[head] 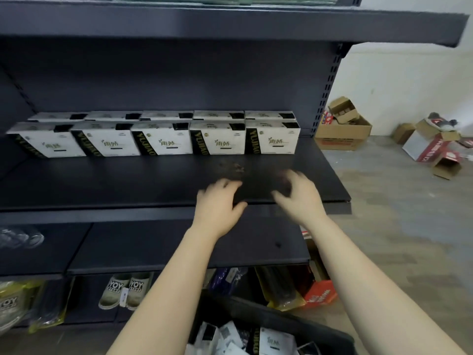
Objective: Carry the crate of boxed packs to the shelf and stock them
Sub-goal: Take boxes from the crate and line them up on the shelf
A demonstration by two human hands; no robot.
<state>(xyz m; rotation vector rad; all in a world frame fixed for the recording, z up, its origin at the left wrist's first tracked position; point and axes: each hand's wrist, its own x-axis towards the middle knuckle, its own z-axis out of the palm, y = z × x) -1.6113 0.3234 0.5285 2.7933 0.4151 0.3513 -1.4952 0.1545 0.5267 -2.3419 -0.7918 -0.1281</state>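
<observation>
White boxed packs with black spines stand in two rows at the back of the dark middle shelf. My left hand and my right hand hover over the shelf's front edge, both blurred, fingers loosely spread and holding nothing. Below me, at the bottom edge, the black crate holds several more white packs lying loose.
A lower shelf juts out under my forearms. Beneath it hang slippers and bagged goods. Open cardboard boxes and a red-and-white carton litter the floor to the right. An upper shelf overhangs above.
</observation>
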